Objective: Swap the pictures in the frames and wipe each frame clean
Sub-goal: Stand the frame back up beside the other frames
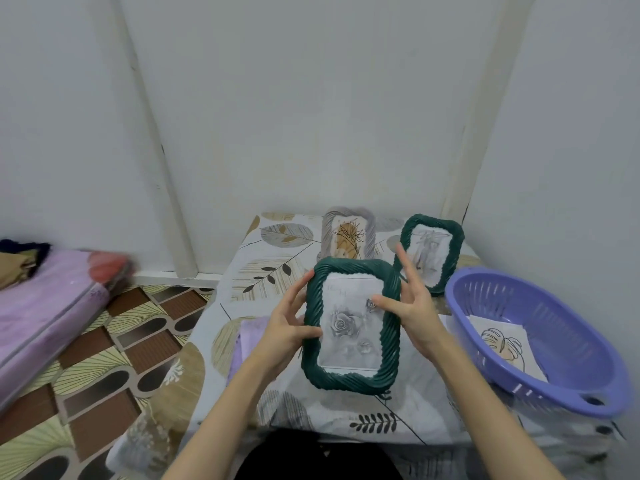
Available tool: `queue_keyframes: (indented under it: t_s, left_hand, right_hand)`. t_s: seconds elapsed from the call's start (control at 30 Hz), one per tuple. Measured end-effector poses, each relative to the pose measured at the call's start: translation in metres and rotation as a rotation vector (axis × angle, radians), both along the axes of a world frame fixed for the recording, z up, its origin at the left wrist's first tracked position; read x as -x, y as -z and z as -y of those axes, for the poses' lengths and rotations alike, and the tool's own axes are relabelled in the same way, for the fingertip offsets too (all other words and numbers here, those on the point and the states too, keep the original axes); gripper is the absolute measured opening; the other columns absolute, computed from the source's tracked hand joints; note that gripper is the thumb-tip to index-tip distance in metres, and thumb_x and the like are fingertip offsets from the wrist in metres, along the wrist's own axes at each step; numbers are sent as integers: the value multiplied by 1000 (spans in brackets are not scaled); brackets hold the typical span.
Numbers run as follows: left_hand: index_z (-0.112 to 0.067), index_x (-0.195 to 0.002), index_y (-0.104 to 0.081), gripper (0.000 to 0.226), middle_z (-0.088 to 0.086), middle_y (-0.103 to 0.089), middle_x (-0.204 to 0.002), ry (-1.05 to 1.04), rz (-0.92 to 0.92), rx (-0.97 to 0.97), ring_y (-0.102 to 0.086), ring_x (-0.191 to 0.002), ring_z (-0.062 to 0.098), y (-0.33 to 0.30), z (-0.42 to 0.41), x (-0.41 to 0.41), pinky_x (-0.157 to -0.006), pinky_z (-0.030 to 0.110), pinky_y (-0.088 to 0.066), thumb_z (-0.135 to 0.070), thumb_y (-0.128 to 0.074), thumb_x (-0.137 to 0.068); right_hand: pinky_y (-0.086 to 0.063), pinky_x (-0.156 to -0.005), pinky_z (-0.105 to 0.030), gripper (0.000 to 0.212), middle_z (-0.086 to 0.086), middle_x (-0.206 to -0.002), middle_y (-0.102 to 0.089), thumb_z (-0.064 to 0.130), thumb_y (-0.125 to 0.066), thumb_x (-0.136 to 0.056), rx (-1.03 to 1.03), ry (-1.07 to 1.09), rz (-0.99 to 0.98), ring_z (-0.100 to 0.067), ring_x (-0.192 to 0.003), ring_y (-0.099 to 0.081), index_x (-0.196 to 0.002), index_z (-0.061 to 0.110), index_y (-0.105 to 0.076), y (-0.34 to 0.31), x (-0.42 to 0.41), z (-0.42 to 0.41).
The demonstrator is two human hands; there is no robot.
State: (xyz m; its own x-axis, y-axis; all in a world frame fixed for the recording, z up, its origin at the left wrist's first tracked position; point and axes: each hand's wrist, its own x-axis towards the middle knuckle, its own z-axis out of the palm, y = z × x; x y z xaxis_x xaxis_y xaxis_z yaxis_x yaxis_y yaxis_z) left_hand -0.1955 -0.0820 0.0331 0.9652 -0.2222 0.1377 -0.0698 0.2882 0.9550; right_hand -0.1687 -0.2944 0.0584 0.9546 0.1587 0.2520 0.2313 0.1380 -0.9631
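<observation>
Under both hands is a small table with a pale cloth printed with big tan and grey leaves [277,271]. Past the hands, the plain white walls [311,98] meet in a corner. Off to the left of the left hand, the floor has brown and cream tiles [114,358], and a pink padded mat [45,306] lies on it with folded clothes on top. To the right of the right hand sits a purple oval plastic basket with slits in its sides [540,386]. Inside it lies a white paper picture of a leaf drawn in black lines [502,344]. The left hand [289,327] grips the left side of a dark green twisted-rope picture frame [351,323], with the thumb on the front. The right hand [412,306] touches the right side of the same frame, with the thumb on the glass and the fingers spread out straight. The frame is held up above the table, between the two hands, and it shows a grey picture of roses [346,323]. Just behind the right hand stands a second dark green rope frame [431,251] with a pale sketch in it. Behind the held frame stands a grey rope frame with a brown and tan plant picture [348,233]. A light purple cloth [247,334] lies on the table below the left hand.
</observation>
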Motion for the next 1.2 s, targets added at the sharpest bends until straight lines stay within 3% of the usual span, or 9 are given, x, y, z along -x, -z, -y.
queue_keyframes:
  t_s: [0.17, 0.3, 0.4, 0.47, 0.53, 0.73, 0.83, 0.97, 1.2]
  left_hand:
    - [-44, -125, -47, 81, 0, -53, -130, -128, 64, -145, -64, -101, 19, -8, -32, -20, -84, 40, -56, 16, -62, -73]
    - [-44, -123, -47, 81, 1, -51, -132, -221, 107, -201, -63, -98, 16, -15, -66, -56, -76, 30, -55, 11, -60, -65]
    - [-43, -123, -43, 83, -1, -45, -138, -313, 147, -264, -58, -107, 16, -21, -88, -91, -77, 23, -54, 19, -58, -70]
    - [-44, -125, -41, 84, -2, -40, -141, -372, 178, -326, -52, -116, 13, -22, -100, -115, -81, 21, -53, 22, -54, -74]
    - [-44, -127, -40, 85, -3, -40, -142, -416, 190, -358, -47, -121, 14, -17, -110, -140, -85, 22, -52, 22, -53, -75]
    - [-47, -124, -40, 84, -11, -41, -134, -490, 219, -372, -45, -122, 13, 5, -125, -200, -88, 24, -52, 20, -55, -76]
    - [-44, -125, -40, 82, -13, -43, -131, -530, 235, -367, -50, -111, -5, 11, -125, -218, -79, 14, -51, 20, -55, -76]
    - [-37, -130, -40, 80, -24, -42, -123, -556, 234, -379, -50, -94, -22, 19, -127, -231, -75, 9, -50, 20, -54, -77]
    - [-43, -127, -41, 83, -16, -44, -132, -567, 239, -397, -47, -112, -2, 36, -126, -233, -83, 15, -50, 19, -57, -75]
  right_hand:
    - [-33, -111, -29, 92, 21, -150, -22, -17, -59, -77, 92, -101, 45, -1, -138, -24, -137, 46, -29, -8, -32, -36]
    - [-45, -100, -25, 94, 19, -150, -15, -20, -53, -76, 130, -157, -3, -4, -138, -17, -142, 40, -24, -21, -85, -75]
    - [-46, -99, -36, 84, 11, -148, -29, -20, -49, -74, 173, -222, -14, -12, -134, -31, -134, 38, -42, -27, -135, -105]
    - [-53, -76, -26, 77, 5, -134, -47, -23, -45, -72, 135, -274, -79, -15, -107, -52, -125, 33, -55, -31, -168, -122]
    - [-50, -66, -28, 73, -1, -116, -57, -24, -42, -70, 111, -301, -121, -17, -90, -56, -114, 30, -62, -32, -200, -136]
    - [-49, -68, -33, 68, -8, -112, -59, -19, -43, -58, 99, -338, -172, -28, -98, -54, -97, 31, -69, -14, -284, -161]
    - [-46, -66, -31, 69, -8, -110, -60, -13, -43, -50, 86, -335, -180, -25, -96, -54, -95, 32, -70, -10, -306, -169]
    - [-43, -65, -29, 72, -5, -102, -61, -20, -36, -60, 76, -336, -199, -24, -94, -52, -100, 30, -68, 1, -323, -174]
    - [-43, -66, -29, 76, -5, -105, -63, -19, -34, -61, 77, -327, -218, -25, -93, -52, -110, 30, -66, 17, -330, -174]
